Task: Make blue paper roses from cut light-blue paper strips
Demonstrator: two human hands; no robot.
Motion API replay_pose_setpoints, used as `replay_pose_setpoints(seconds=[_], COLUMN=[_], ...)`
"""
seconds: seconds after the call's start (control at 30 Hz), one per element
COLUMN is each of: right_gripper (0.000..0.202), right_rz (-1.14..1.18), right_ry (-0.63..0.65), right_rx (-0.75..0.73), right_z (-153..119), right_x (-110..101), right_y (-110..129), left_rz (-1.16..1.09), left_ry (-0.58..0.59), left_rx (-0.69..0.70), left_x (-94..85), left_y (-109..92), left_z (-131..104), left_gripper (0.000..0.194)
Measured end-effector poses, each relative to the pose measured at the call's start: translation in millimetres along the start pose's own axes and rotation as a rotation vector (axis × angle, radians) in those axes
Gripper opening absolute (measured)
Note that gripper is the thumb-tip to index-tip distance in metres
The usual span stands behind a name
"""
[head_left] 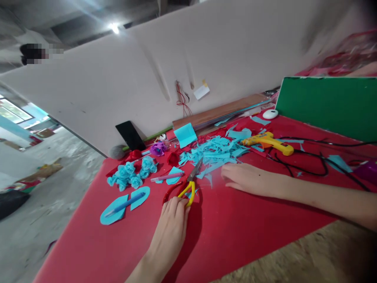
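Observation:
My left hand is closed round the handles of a pair of scissors with red and yellow grips, blades pointing away toward a heap of blue paper scraps. Resting low over the red tabletop, my right hand lies palm down at the near edge of that heap, fingers stretched out and partly hidden. Left of the scissors are a pink pen on a cut blue piece and a blue pen across two rounded blue pieces. Behind them sits a cluster of blue paper roses.
A yellow glue gun with a black cord lies right of the scraps. Further back are a purple flower, a phone-like black slab, a white mouse-shaped object and a green board. A pale partition bounds the table's rear.

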State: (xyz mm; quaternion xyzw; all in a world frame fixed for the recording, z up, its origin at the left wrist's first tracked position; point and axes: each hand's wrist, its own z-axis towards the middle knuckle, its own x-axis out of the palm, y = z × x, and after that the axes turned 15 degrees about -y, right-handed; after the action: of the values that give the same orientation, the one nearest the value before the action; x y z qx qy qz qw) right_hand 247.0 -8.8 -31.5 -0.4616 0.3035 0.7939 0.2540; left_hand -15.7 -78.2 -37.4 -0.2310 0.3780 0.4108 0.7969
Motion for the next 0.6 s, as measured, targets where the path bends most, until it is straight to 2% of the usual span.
replay_pose_setpoints(seconds=[0.17, 0.27, 0.47, 0.6], right_gripper=[0.015, 0.011, 0.007, 0.013], right_rz=[0.032, 0.041, 0.136, 0.161], right_ry=[-0.043, -0.075, -0.079, -0.049], right_rx=[0.063, 0.115, 0.203, 0.233], right_z=[-6.2, -13.4, -27.4, -33.8], right_x=[6.1, 9.2, -4.8, -5.4], right_y=[4.2, 8.7, 7.5, 0.6], left_rz=[-0.036, -0.096, -0.253, -0.401], left_ry=[-0.001, -0.026, -0.113, -0.183], left_rx=[-0.086, -0.168, -0.461, -0.631], left_x=[2.4, -1.2, -21.3, -29.2], left_y=[-3.0, -4.9, -0.4, -1.9], left_z=[2.8, 8.3, 34.8, 56.7], left_gripper=[0.020, 0.022, 0.026, 0.031])
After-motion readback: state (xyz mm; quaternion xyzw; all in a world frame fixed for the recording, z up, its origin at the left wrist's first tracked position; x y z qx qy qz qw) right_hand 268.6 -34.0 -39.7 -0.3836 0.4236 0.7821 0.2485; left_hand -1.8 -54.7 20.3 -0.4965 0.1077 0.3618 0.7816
